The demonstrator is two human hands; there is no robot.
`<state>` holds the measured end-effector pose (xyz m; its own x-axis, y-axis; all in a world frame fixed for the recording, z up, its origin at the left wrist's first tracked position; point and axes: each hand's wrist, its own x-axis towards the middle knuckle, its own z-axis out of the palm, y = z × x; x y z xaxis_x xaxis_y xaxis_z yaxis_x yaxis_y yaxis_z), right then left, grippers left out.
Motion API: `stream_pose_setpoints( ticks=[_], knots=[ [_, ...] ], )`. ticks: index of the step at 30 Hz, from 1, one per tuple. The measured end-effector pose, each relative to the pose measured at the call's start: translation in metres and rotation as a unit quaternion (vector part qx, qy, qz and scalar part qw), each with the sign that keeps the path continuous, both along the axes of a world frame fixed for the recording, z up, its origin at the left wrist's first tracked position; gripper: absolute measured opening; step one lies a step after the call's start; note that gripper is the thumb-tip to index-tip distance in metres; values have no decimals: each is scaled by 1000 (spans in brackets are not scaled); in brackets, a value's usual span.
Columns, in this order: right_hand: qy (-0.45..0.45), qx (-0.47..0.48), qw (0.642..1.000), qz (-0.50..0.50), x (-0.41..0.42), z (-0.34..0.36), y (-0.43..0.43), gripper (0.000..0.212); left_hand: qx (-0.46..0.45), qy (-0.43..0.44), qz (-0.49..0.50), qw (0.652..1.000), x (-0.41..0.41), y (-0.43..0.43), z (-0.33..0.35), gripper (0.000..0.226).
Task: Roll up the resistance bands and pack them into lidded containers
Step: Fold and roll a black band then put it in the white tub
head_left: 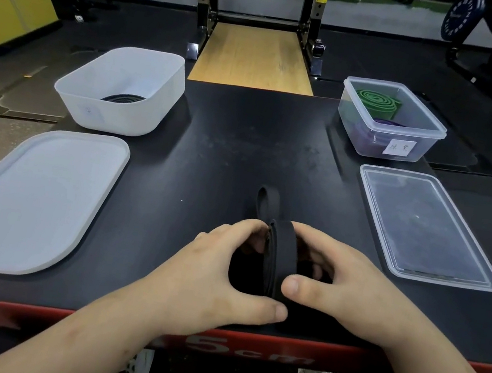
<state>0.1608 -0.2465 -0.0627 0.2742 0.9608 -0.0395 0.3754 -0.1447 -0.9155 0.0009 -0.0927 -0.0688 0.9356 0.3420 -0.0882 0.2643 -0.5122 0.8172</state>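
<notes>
Resistance bands mostly packed, lids off. Frosted lid [27,198] lies at 8 o'clock; frosted tub [109,118] at 10 holds a black roll [122,98]. Clear lid [426,229] lies at 3; clear box [372,142] at 1 holds a green roll [376,102] and a purple roll [385,122]. At 6, left hand [212,265] and right hand [342,284] curl round a part-rolled black band [280,254], tail loose; packing and lidding remain.

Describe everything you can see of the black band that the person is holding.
The black band is a flat, matte, rubbery-looking strip. Most of it is wound into a roll, held upright on edge near the front of the dark table. One loose looped end points away from the person. The left hand grips the roll's left side, the right hand its right side.
</notes>
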Motion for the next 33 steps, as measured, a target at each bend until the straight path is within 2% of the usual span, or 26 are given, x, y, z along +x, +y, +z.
stream_pose_setpoints(
  ticks=[5, 10, 17, 19, 23, 29, 33],
  knots=[
    [-15, 0, 1000, -21, -1, -2, 0, 53, 25, 6, 9, 1000, -2, -2, 3, 79],
    [11, -10, 1000, -5, 0, 1, -3, 50, 37, 12, 9, 999, -2, -1, 4, 84],
    [-40, -20, 998, -40, -3, 1, 5, 41, 13, -10, 5, 1000, -2, -2, 11, 77],
    [-39, -19, 998, -41, -1, 0, 6, 44, 7, -20, 7, 1000, -1, -2, 14, 69],
    [21, -14, 1000, -14, 3, -2, 2, 64, 1, -19, 21, 1000, 3, -3, 16, 61],
    [0, 11, 999, -46, 3, 2, 7, 43, -7, -13, 22, 1000, 3, -5, 15, 70],
    [2, 2, 999, -47, 2, -3, 6, 51, -10, -19, 17, 1000, 4, -4, 10, 67]
  ],
)
